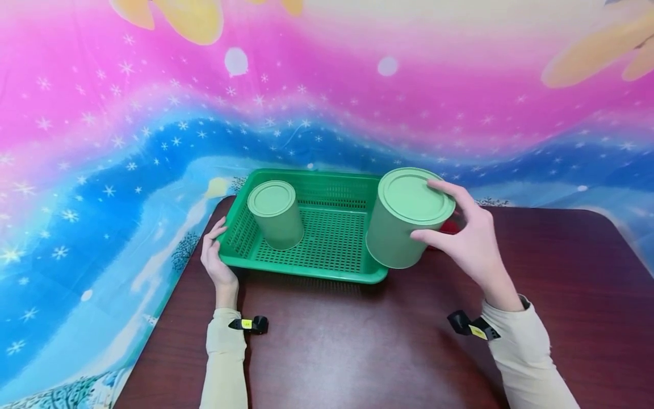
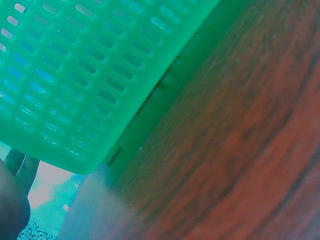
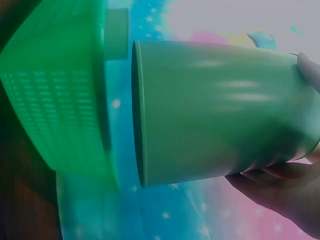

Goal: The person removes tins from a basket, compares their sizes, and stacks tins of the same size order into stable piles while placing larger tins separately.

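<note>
A large pale green can (image 1: 398,238) with a round lid is gripped by my right hand (image 1: 467,233), thumb and fingers spread around its upper part. It is tilted above the right end of a green plastic basket (image 1: 306,274). In the right wrist view the can (image 3: 215,110) lies sideways across the picture, apart from the basket wall (image 3: 55,110). Inside the basket, at the left, stands a smaller green can (image 1: 281,227). My left hand (image 1: 217,258) rests against the basket's outer left end; in the left wrist view only part of it shows, beside the perforated wall (image 2: 85,70).
The basket sits on a dark brown wooden table (image 1: 327,341) near its back edge. Something red (image 1: 451,227) shows partly behind the large can and my right hand. A patterned pink and blue cloth (image 1: 347,96) hangs behind the table.
</note>
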`<state>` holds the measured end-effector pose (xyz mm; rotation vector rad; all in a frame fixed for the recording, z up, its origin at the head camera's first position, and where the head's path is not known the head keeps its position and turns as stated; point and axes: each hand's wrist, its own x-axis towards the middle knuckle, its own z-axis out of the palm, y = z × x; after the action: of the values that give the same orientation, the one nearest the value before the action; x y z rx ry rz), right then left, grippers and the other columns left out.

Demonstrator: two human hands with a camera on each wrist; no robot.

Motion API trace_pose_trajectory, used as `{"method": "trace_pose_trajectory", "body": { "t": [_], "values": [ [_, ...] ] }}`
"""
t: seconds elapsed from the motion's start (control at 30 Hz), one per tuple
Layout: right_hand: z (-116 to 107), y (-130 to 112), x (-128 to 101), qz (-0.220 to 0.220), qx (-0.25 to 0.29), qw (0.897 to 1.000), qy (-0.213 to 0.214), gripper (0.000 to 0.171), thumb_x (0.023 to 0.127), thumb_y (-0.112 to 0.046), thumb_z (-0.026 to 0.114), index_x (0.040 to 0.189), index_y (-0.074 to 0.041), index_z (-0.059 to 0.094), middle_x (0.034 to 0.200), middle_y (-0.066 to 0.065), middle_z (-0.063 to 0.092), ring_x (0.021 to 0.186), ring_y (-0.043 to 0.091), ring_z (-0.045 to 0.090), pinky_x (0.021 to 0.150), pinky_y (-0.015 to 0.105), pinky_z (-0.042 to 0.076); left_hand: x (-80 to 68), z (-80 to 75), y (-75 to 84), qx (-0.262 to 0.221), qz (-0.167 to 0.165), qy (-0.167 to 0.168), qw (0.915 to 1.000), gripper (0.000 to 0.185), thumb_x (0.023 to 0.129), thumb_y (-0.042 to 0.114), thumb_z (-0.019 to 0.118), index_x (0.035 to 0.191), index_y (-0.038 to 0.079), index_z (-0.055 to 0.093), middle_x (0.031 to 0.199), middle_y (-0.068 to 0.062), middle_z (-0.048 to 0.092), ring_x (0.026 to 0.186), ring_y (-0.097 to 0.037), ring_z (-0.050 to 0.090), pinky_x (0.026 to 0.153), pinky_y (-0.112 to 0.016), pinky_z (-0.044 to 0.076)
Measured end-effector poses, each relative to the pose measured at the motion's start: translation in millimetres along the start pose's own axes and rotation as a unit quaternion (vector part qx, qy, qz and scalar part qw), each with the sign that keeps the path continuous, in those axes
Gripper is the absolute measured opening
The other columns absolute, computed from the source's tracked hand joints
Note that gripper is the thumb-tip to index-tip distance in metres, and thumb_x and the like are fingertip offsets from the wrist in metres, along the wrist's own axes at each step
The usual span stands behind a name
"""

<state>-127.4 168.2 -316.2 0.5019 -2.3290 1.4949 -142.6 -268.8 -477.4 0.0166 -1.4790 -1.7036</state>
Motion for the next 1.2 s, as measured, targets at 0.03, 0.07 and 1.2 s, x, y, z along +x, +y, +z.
{"method": "trace_pose_trajectory", "body": {
  "t": [0.03,0.07,1.2],
  "values": [
    [-3.1,0.9,-1.6,0.002,0.003,1.0,0.007,0.084,0.075,0.0,0.091,0.149,-0.023,0.058,0.145,0.001,0.06,0.12,0.006,0.059,0.092,0.019,0.044,-0.4,0.3,-0.4,0.0,0.0,-0.001,1.0,0.04,0.1,0.005,0.034,0.113,-0.016,0.066,0.137,-0.022,0.064,0.135,-0.03,0.051,0.118,-0.042,0.027],
    [-6.2,1.8,-3.1,0.003,0.007,1.0,0.015,0.083,0.075,0.002,0.09,0.149,-0.021,0.058,0.145,0.001,0.059,0.12,0.007,0.059,0.092,0.019,0.044,-0.8,0.3,-1.0,-0.001,-0.001,-0.001,1.0,0.04,0.1,0.004,0.034,0.112,-0.016,0.066,0.136,-0.022,0.064,0.135,-0.03,0.051,0.118,-0.042,0.027],
    [-52.6,14.8,-4.1,-0.095,0.387,0.88,0.258,0.069,0.065,0.016,0.088,0.128,0.017,0.06,0.119,0.027,0.068,0.102,0.031,0.068,0.086,0.029,0.053,2.2,-0.2,-3.3,-0.006,0.012,0.003,0.9999,0.041,0.098,0.005,0.034,0.111,-0.015,0.068,0.133,-0.021,0.066,0.133,-0.03,0.053,0.116,-0.04,0.027]
  ]
}}
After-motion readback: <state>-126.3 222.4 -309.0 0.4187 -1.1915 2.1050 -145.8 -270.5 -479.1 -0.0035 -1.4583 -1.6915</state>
